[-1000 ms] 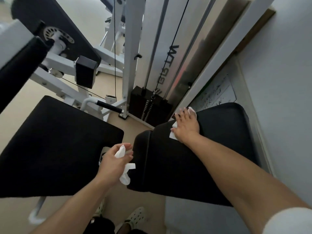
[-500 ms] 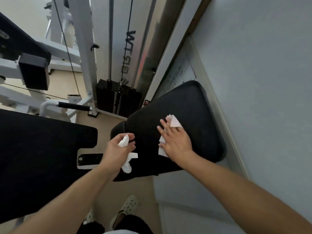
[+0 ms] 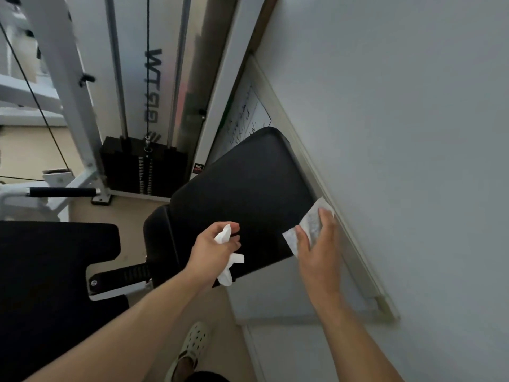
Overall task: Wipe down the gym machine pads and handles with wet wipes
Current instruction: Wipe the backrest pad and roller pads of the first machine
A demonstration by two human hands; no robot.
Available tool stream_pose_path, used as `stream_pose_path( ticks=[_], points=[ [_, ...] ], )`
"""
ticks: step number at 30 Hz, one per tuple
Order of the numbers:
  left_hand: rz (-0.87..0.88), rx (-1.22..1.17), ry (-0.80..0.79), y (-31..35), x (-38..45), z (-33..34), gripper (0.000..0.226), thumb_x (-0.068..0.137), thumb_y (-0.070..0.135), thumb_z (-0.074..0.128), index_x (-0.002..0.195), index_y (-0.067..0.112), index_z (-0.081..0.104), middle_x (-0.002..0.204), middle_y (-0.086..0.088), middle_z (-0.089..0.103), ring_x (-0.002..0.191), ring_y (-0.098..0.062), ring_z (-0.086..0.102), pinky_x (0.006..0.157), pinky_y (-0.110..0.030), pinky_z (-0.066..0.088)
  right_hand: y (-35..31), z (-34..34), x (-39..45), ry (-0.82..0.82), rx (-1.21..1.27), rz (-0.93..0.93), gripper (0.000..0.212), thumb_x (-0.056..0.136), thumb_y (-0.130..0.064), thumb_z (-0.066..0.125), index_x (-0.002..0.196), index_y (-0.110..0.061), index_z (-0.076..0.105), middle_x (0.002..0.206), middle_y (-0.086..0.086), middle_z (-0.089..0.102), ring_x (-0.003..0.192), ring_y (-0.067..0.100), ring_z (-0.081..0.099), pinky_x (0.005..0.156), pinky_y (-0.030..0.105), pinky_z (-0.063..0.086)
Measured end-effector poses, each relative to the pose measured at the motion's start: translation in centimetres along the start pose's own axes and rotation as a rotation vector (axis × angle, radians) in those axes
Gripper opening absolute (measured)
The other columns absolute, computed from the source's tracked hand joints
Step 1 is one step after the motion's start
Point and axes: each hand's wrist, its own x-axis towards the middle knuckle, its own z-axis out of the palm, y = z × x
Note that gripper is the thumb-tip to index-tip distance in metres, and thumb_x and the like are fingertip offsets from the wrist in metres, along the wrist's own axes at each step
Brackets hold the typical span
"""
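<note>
A black padded backrest (image 3: 242, 188) slopes up at the centre, close to the wall on the right. My right hand (image 3: 319, 249) lies flat with straight fingers on a spread white wet wipe (image 3: 308, 230), pressing it against the pad's right edge near its lower corner. My left hand (image 3: 212, 252) hovers over the pad's lower left part and grips a crumpled white wipe (image 3: 227, 255) in curled fingers. A second black pad (image 3: 49, 266), the seat, fills the lower left. A black-gripped handle (image 3: 63, 192) sticks out at the left.
The weight stack (image 3: 143, 166) with its cable and white frame post (image 3: 63, 86) stands behind the pads. A grey wall (image 3: 399, 133) and a skirting rail (image 3: 344, 238) run close along the right. My pale clog (image 3: 192, 346) is on the beige floor below.
My right hand has slid the flat wipe from the pad's upper middle down and right to its right edge. My left hand still grips the crumpled wipe. The camera has turned right.
</note>
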Motion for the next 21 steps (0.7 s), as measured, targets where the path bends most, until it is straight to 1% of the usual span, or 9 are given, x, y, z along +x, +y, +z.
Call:
stream_pose_path(
  ticks=[2, 4, 5, 7, 9, 16, 18, 21],
  points=[
    [0.01, -0.013, -0.012, 0.5, 0.3, 0.5, 0.032, 0.092, 0.002, 0.067, 0.105, 0.03, 0.073, 0.114, 0.016, 0.071, 0.105, -0.002, 0.069, 0.099, -0.039, 0.054, -0.4, 0.0, 0.8, -0.059, -0.083, -0.024, 0.068, 0.102, -0.046, 0.045, 0.158, -0.011, 0.028, 0.163, 0.01, 0.034, 0.15, 0.025, 0.033, 0.119, 0.031, 0.029],
    [0.022, -0.022, -0.018, 1.0, 0.6, 0.8, 0.032, 0.092, 0.002, 0.067, 0.105, 0.031, 0.073, 0.114, 0.016, 0.072, 0.105, -0.001, 0.069, 0.099, -0.038, 0.054, -0.9, -0.1, 2.5, -0.151, -0.183, -0.049, 0.07, 0.104, -0.047, 0.039, 0.161, -0.009, 0.021, 0.165, 0.011, 0.029, 0.152, 0.026, 0.029, 0.123, 0.038, 0.029],
    [0.028, -0.029, -0.016, 1.2, 0.8, 0.9, 0.032, 0.092, 0.002, 0.067, 0.105, 0.031, 0.073, 0.114, 0.016, 0.071, 0.105, -0.002, 0.069, 0.099, -0.038, 0.054, -1.1, -0.2, 3.5, -0.195, -0.227, -0.05, 0.069, 0.106, -0.046, 0.039, 0.161, -0.01, 0.019, 0.165, 0.01, 0.029, 0.151, 0.027, 0.031, 0.121, 0.04, 0.032],
    [0.036, -0.042, -0.005, 1.5, 1.1, 0.9, 0.033, 0.092, 0.002, 0.067, 0.105, 0.032, 0.072, 0.114, 0.016, 0.071, 0.106, -0.002, 0.069, 0.101, -0.038, 0.053, -1.9, -0.3, 5.6, -0.261, -0.293, -0.043, 0.066, 0.108, -0.045, 0.038, 0.161, -0.012, 0.018, 0.162, 0.009, 0.035, 0.144, 0.027, 0.041, 0.112, 0.042, 0.04],
    [0.035, -0.051, 0.01, 1.7, 1.3, 0.9, 0.033, 0.092, 0.002, 0.067, 0.106, 0.032, 0.072, 0.115, 0.016, 0.071, 0.107, -0.003, 0.068, 0.102, -0.039, 0.053, -2.8, -0.1, 7.7, -0.309, -0.314, -0.058, 0.063, 0.109, -0.044, 0.035, 0.16, -0.012, 0.018, 0.16, 0.009, 0.037, 0.14, 0.028, 0.045, 0.106, 0.041, 0.042],
    [0.028, -0.076, 0.102, 1.4, 2.2, -0.3, 0.035, 0.092, 0.003, 0.068, 0.107, 0.034, 0.071, 0.116, 0.017, 0.071, 0.109, -0.004, 0.068, 0.106, -0.043, 0.05, -5.5, 2.9, 14.2, -0.371, -0.294, -0.163, 0.058, 0.11, -0.038, 0.034, 0.155, -0.003, 0.023, 0.151, 0.017, 0.044, 0.131, 0.035, 0.051, 0.1, 0.044, 0.045],
    [0.032, -0.082, 0.129, 1.4, 2.3, -0.6, 0.035, 0.092, 0.002, 0.068, 0.109, 0.033, 0.071, 0.116, 0.016, 0.071, 0.109, -0.004, 0.068, 0.106, -0.043, 0.05, -6.1, 4.2, 16.5, -0.41, -0.274, -0.176, 0.06, 0.11, -0.037, 0.034, 0.156, -0.001, 0.02, 0.156, 0.019, 0.038, 0.137, 0.036, 0.045, 0.104, 0.045, 0.043],
    [0.042, -0.094, 0.17, 1.3, 2.5, -0.7, 0.034, 0.092, 0.002, 0.068, 0.108, 0.032, 0.072, 0.115, 0.016, 0.071, 0.109, -0.004, 0.068, 0.105, -0.042, 0.051, -7.2, 5.4, 19.4, -0.48, -0.256, -0.22, 0.062, 0.111, -0.034, 0.034, 0.158, -0.001, 0.014, 0.165, 0.019, 0.023, 0.15, 0.034, 0.029, 0.116, 0.044, 0.033]
  ],
)
